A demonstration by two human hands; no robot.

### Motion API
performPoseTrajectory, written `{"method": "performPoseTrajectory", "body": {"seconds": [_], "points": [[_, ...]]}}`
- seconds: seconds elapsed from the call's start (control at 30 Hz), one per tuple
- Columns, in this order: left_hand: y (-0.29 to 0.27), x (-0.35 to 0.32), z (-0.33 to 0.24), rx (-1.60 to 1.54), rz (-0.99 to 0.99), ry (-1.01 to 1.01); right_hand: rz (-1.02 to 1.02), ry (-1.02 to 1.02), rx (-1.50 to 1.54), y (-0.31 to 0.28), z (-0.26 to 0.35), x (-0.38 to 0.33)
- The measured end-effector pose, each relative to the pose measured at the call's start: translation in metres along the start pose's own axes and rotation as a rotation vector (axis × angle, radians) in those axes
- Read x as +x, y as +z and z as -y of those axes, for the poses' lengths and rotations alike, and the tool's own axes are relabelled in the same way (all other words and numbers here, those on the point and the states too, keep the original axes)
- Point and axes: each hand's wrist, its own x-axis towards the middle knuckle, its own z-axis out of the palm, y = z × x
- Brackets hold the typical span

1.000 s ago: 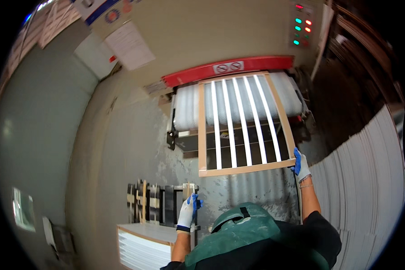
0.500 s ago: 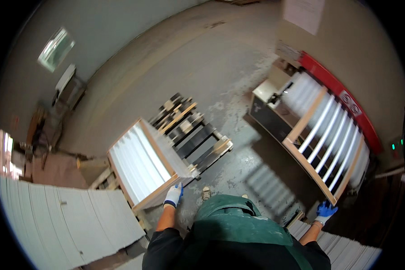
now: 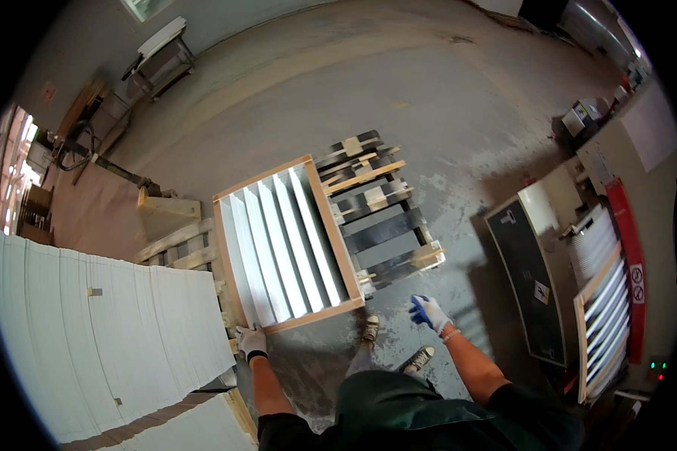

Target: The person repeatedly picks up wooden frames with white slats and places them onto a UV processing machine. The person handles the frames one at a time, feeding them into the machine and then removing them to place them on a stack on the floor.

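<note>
A stack of wood-edged frames with white slats (image 3: 282, 244) stands on a pallet in front of me. My left hand (image 3: 252, 343), in a white and blue work glove, has its fingers bent over the near left corner of the top frame. My right hand (image 3: 429, 313), gloved the same way, hangs over the floor to the right of the stack, fingers apart and nothing in them. Farther right, a similar slatted frame (image 3: 581, 346) lies tilted on the rollers of a machine, away from both hands.
Dark pallets (image 3: 387, 225) lie just beyond the stack. Tall piles of white panels (image 3: 150, 323) stand close on my left. A machine with a dark side panel (image 3: 530, 278) and a red bar (image 3: 629, 278) is at the right. Behind the stack is a pallet jack (image 3: 120, 169).
My view has turned right. My right hand has left the frame on the machine and come toward the middle. The left hand has shifted from the stack's near right corner to its near left corner.
</note>
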Motion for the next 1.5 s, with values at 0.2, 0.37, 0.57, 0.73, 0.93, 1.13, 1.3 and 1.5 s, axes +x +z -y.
{"method": "performPoseTrajectory", "body": {"seconds": [0.2,0.37,0.57,0.73,0.93,1.13,1.3,1.5], "points": [[-0.028,0.028,-0.02,-0.248,0.236,-0.082,0.044,-0.262,-0.436,0.132,0.03,0.116],[-0.028,0.019,-0.008,-0.415,0.285,-0.073,-0.136,-0.222,-0.536,0.183,0.022,0.123],[-0.008,-0.03,-0.009,-0.544,0.314,0.334,-0.078,-0.116,-0.495,0.094,0.023,0.149],[0.013,-0.084,-0.006,-0.933,0.635,-0.054,0.047,-0.097,-0.425,0.041,0.064,0.079],[-0.055,-0.164,-0.033,-0.687,0.585,0.29,-0.114,-0.249,-0.482,0.006,0.121,-0.076],[-0.065,-0.191,-0.053,-0.423,0.136,0.992,-0.292,-0.286,-0.263,-0.066,0.091,-0.196],[-0.143,-0.285,-0.164,-0.702,0.573,0.719,-0.557,-0.34,-0.029,-0.131,0.032,-0.315],[-0.145,-0.338,-0.26,-0.726,0.64,1.142,-0.917,-0.46,0.309,-0.168,-0.054,-0.42]]}}
